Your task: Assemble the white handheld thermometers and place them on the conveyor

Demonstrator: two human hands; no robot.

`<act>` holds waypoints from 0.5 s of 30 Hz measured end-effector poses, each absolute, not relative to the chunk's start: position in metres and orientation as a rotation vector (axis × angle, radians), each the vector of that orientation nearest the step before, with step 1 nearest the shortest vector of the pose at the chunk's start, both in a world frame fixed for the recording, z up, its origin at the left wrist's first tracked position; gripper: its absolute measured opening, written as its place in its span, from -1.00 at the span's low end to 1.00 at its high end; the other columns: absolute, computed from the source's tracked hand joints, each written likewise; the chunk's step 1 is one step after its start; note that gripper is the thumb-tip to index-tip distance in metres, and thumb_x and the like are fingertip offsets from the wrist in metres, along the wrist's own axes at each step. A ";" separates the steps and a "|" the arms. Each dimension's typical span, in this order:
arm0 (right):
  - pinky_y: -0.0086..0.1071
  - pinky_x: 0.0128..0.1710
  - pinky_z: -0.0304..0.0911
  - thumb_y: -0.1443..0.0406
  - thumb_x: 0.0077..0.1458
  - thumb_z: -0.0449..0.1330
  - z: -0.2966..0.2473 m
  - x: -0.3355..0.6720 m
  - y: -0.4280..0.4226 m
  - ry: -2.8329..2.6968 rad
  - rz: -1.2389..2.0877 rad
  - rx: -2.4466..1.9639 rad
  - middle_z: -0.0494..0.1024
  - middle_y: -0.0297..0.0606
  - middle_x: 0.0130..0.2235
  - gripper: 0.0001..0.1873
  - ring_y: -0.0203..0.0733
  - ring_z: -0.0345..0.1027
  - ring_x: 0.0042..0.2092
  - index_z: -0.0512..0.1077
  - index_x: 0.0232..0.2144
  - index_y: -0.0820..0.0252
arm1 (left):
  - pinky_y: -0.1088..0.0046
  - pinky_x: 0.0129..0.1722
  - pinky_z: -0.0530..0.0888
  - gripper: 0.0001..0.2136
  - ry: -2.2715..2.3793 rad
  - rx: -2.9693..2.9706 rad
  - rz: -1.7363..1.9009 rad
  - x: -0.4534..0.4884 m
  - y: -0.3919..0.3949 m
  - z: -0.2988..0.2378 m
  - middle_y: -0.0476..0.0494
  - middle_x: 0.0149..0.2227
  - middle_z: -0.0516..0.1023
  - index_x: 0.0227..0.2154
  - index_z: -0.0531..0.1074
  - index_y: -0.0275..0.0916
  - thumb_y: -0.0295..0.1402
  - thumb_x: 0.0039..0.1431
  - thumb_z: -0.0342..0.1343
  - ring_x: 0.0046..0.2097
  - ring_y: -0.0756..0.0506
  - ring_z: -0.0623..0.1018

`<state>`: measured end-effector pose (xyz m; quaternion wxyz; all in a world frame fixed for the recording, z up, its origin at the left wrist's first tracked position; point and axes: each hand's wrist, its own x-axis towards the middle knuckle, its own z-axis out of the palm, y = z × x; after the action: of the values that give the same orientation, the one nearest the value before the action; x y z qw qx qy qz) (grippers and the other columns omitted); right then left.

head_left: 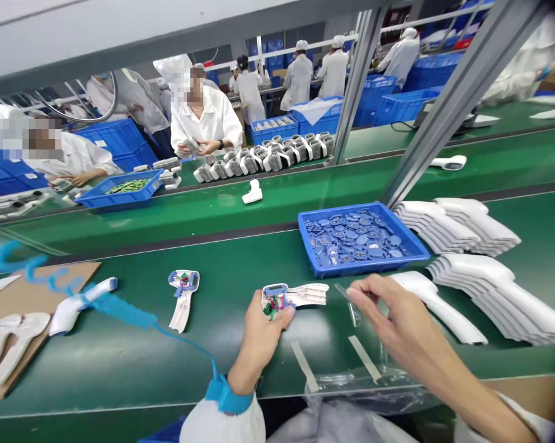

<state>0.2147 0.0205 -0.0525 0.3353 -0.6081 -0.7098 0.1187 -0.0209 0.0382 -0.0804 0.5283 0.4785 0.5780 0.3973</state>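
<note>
The left hand (260, 343) has its fingers (284, 312) clenched around an open white thermometer shell (277, 298), which lies on the green worktop (134, 363) with a tangle of coloured wires (272, 304) packed inside. The right hand (397, 314) pinches a thin clear strip (349, 301) between thumb and fingertips. The strip is so transparent that its outline is hard to follow, but it appears to sit just beside the shell, not touching it.

The wires are the likeliest trouble: a tight grip or a sudden shift of the shell could pull or crush one. The slick strip could also slide from the pinch, and the blue coiled cord (120, 314) running from the left wrist strap (224, 394) could tug at that arm or drag across the parts.

The blue tray (339, 211) of small blue parts lies just beyond the hands. Stacks of white shells (480, 227) sit to its right, while a second open shell (184, 298) and a closed white thermometer (81, 304) lie well to its left.
</note>
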 end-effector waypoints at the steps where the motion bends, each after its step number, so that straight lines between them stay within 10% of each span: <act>1: -0.22 -0.41 0.11 -0.07 0.39 -0.05 -0.068 0.225 0.017 -1.876 0.267 -1.680 0.49 -0.27 -0.48 -0.48 -0.11 0.33 -0.45 0.41 -0.45 0.06 | 0.45 -0.32 0.37 -0.49 1.315 1.056 0.948 -0.024 0.039 -0.082 -0.14 -0.28 0.55 -0.05 0.42 -0.29 -0.11 0.03 0.41 -0.36 -0.05 0.47; 8: -0.13 -0.39 0.12 -0.11 0.36 -0.13 -0.108 0.289 -0.011 -1.818 -0.416 -2.064 0.56 0.08 -0.08 -0.40 0.18 0.42 -0.19 0.48 -0.05 0.17 | 0.48 -0.45 0.34 -0.42 1.113 0.813 0.890 -0.031 0.040 -0.075 -0.15 -0.42 0.53 -0.13 0.47 -0.41 0.09 0.09 0.32 -0.51 0.00 0.43; 15: -0.12 -0.47 -0.06 -0.19 0.30 -0.29 -0.116 0.358 0.004 -1.858 -0.481 -2.147 0.51 0.12 -0.27 -0.30 0.31 0.36 -0.25 0.50 -0.27 0.02 | 0.47 -0.36 0.40 -0.43 1.065 0.788 0.835 -0.028 0.037 -0.071 -0.21 -0.31 0.59 -0.08 0.47 -0.37 -0.01 0.03 0.42 -0.42 -0.02 0.51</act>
<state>0.3576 0.0044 -0.1164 0.1305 -0.7390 -0.6398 -0.1657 -0.0278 0.0368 -0.0711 0.7087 0.3551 0.4798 0.3762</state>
